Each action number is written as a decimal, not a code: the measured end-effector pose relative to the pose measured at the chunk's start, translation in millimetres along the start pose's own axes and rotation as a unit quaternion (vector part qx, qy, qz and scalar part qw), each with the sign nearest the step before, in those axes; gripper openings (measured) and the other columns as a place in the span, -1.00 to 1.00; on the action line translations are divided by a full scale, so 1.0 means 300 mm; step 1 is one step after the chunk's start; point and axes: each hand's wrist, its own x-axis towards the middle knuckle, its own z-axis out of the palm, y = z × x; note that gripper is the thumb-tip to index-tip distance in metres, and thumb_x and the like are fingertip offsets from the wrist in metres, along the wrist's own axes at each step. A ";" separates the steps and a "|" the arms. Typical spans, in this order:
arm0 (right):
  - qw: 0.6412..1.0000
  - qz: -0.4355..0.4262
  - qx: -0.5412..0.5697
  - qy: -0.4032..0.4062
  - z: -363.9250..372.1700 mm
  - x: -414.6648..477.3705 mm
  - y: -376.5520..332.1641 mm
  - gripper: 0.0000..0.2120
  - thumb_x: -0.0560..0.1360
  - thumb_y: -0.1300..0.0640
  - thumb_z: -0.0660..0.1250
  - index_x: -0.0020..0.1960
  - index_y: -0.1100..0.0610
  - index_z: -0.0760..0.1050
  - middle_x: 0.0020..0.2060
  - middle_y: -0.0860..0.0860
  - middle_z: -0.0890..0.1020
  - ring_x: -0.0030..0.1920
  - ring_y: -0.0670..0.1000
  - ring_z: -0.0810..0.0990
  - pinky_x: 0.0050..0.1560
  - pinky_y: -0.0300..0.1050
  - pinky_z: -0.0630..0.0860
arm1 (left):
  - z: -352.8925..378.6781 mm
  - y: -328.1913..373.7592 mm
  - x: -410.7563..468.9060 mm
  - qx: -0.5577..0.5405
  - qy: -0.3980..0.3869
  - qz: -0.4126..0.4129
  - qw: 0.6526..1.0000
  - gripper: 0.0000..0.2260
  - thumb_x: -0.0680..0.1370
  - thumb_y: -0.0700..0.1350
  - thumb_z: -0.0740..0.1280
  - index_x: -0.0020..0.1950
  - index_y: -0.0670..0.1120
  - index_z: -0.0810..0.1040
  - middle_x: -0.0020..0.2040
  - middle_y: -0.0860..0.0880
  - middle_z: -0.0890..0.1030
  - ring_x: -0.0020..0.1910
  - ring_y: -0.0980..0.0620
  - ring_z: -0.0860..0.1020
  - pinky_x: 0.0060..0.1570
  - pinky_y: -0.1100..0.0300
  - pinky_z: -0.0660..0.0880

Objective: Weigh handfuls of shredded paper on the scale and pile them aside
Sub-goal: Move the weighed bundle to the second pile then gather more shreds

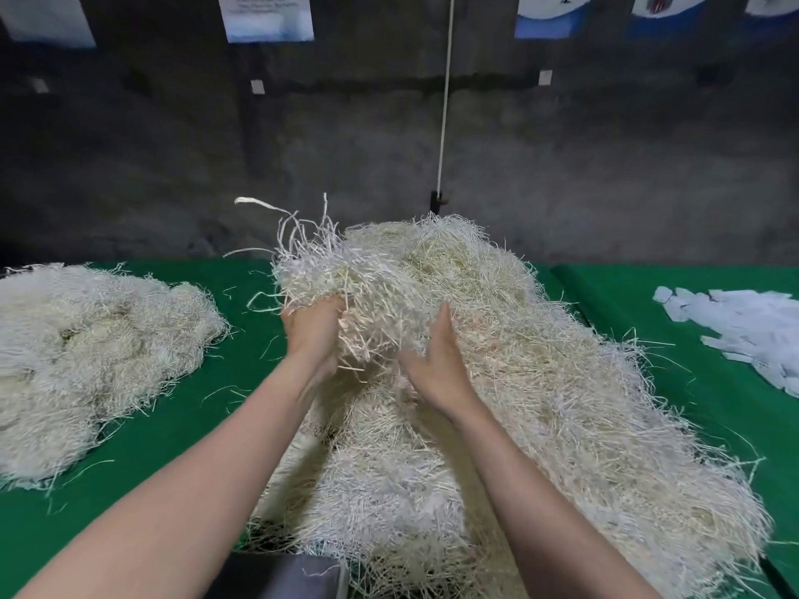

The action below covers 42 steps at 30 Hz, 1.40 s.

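A big heap of cream and white shredded paper (pixel 540 382) covers the middle of the green table (pixel 181 425). My left hand (pixel 313 330) grips a raised handful of shredded paper (pixel 328 270) above the heap's left side, strands sticking up. To its right, my right hand (pixel 436 365) is flat with straight fingers, its palm against the lifted clump's right side. A second, lower pile of shredded paper (pixel 86 356) lies at the left. No scale is visible.
Flat white paper scraps (pixel 743 335) lie at the right of the table. A grey object (pixel 285 577) shows at the bottom edge. A dark concrete wall with hung sheets and a white cord (pixel 445 101) stands behind the table.
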 end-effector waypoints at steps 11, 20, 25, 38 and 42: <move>0.932 -0.068 -0.350 -0.057 0.194 -0.076 0.202 -0.79 0.62 0.20 0.07 0.19 0.19 0.38 -0.18 0.09 0.53 -0.20 0.08 0.52 -0.08 0.00 0.53 | -0.052 -0.060 -0.031 -0.205 -0.367 -0.179 0.889 -0.69 0.58 -0.03 0.22 -0.18 -0.20 0.62 -0.29 -0.12 0.61 -0.33 -0.04 0.60 -0.26 0.11 0.59; 0.927 -0.125 -0.354 0.007 0.039 -0.043 0.317 -0.81 0.60 0.16 0.12 0.15 0.15 0.44 -0.01 0.01 0.57 0.01 0.01 0.55 0.21 0.03 0.47 | -0.044 -0.181 0.028 0.620 -0.209 0.196 0.731 -0.87 0.51 -0.10 0.30 -0.05 -0.16 0.53 -0.37 0.07 0.49 -0.53 0.16 0.42 -0.53 0.34 0.40; 0.860 -0.151 -0.459 -0.166 0.043 -0.112 0.510 -0.44 0.59 -0.23 -0.28 0.53 -0.10 0.01 0.47 -0.08 -0.18 0.46 -0.05 -0.34 0.41 0.00 -0.48 | 0.009 -0.076 0.025 0.080 -0.079 0.050 0.992 -0.57 0.54 -0.11 0.31 0.34 -0.29 0.36 0.06 -0.15 0.60 -0.13 0.05 0.55 0.06 0.08 0.54; 0.981 -0.158 0.053 0.095 -0.135 -0.125 -0.007 -0.77 0.48 0.04 0.35 0.05 -0.26 0.48 0.09 -0.17 0.59 0.02 -0.14 0.59 -0.13 -0.38 0.53 | -0.193 -0.023 -0.127 -0.004 -0.137 -0.004 0.991 -0.75 0.63 -0.14 0.14 0.28 -0.18 0.43 0.32 -0.13 0.47 0.26 -0.01 0.47 0.33 0.00 0.32; 0.972 -0.144 0.159 -0.096 -0.036 -0.173 -0.215 0.00 0.12 -0.51 0.33 0.43 -0.42 -0.11 0.41 -0.28 0.12 0.32 -0.18 0.33 0.25 -0.14 0.33 | -0.266 -0.028 -0.195 0.121 -0.200 0.071 0.970 -0.87 0.56 -0.29 0.25 -0.18 -0.20 0.53 -0.19 -0.10 0.61 -0.32 0.13 0.59 -0.28 0.26 0.52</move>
